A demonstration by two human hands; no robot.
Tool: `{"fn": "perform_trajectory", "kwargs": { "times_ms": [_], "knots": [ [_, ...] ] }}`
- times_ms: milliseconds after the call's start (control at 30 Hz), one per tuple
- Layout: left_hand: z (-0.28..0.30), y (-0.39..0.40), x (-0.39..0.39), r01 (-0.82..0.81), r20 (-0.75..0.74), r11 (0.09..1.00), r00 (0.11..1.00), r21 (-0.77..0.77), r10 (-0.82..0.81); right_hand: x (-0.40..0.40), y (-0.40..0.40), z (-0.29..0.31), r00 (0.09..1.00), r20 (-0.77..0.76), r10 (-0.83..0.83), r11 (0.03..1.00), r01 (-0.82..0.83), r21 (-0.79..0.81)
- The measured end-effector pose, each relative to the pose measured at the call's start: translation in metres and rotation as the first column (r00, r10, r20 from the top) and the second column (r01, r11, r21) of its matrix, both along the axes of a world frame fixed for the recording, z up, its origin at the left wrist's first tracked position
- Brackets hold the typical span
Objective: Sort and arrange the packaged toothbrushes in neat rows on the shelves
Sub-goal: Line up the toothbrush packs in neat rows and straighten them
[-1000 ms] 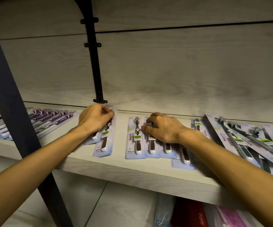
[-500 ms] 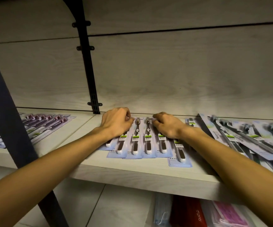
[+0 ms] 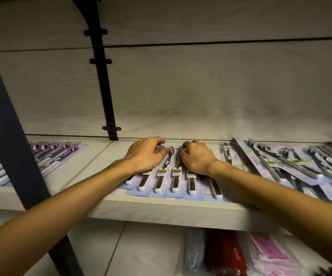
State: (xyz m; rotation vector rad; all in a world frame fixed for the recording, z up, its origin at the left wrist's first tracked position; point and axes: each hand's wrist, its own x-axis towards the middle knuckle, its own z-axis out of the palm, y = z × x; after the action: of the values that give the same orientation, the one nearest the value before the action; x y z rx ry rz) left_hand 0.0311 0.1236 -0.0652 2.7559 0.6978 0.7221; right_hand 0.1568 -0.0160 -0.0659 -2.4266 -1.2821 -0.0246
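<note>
Toothbrush packs [image 3: 174,179] on wooden shelf [image 3: 161,211]

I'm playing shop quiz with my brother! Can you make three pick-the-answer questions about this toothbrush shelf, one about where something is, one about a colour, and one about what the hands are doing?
1. Where is the messy pile of packs?
A. right of the hands
B. on the floor
C. left of the post

2. What colour are the brushes far left?
A. orange
B. purple
C. yellow

3. What are the left hand and right hand doing?
A. waving
B. resting on the middle row
C. holding a cup

Answers: 1 A, packs overlap crookedly there. 2 B, purple handles show. 3 B, both lie on the packs.
</note>
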Motion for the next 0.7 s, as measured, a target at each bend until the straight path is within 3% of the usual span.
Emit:
{"fn": "perform_trajectory", "kwargs": {
  "times_ms": [67, 133, 233, 300, 433, 567, 700],
  "knots": [
    [0.002, 0.005, -0.007, -0.015, 0.053, 0.998, 0.999, 0.053, 0.012, -0.003, -0.003, 0.001, 1.0, -0.014, 0.007, 1.0, -0.007, 0.0],
    [0.003, 0.016, -0.014, -0.017, 0.006, 0.994, 1.0, 0.11, 0.016, -0.003, -0.007, 0.0, 0.999, -0.037, 0.024, 1.0, -0.024, -0.002],
    [0.001, 0.032, -0.024, 0.005, -0.147, 0.997, 0.989, -0.08, -0.017, 0.0, -0.011, 0.001, 0.999, -0.038, 0.029, 0.999, -0.031, -0.042],
    [0.001, 0.038, -0.025, 0.006, -0.168, 0.985, 0.985, -0.173, -0.036, 0.005, -0.014, 0.004, 0.997, -0.071, 0.019, 0.999, -0.021, -0.03],
    [0.003, 0.036, -0.022, -0.033, -0.151, 0.994, 0.988, -0.107, 0.016, 0.011, -0.02, 0.007, 0.978, -0.206, -0.012, 0.999, 0.022, 0.044],
    [-0.001, 0.021, -0.018, -0.138, -0.185, 0.985, 0.976, -0.106, 0.117, 0.0, -0.014, -0.001, 0.989, -0.124, -0.08, 0.994, 0.088, 0.061],
    [0.002, 0.011, -0.027, -0.161, -0.24, 0.982, 0.961, -0.095, 0.134, -0.011, -0.008, 0.003, 0.976, -0.184, -0.116, 0.984, 0.137, 0.11]
  ]
}}
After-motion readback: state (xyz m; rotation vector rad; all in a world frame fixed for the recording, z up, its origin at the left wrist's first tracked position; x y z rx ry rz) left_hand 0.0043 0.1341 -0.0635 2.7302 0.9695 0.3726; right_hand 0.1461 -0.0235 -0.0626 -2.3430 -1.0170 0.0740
